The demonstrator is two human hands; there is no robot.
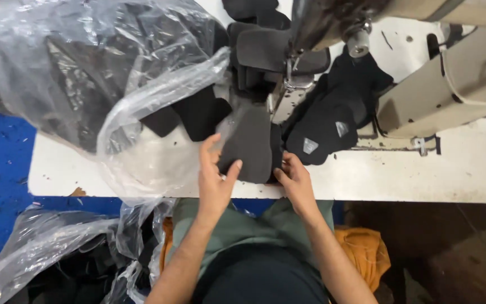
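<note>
Hands, left hand [216, 175] and right hand [295, 175], grip the dark fabric piece [250, 143] between them.

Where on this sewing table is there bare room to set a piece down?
Bare white table runs right of the right hand, below the sewing machine. A narrow strip lies at the near-left edge under the plastic bag. Crowded: around the needle, dark fabric pieces and the piece both hands hold.

White table [423, 174] bears sewing machine [451, 84], dark fabric pieces [322, 129] (stacked), plastic bag [85, 73].
</note>
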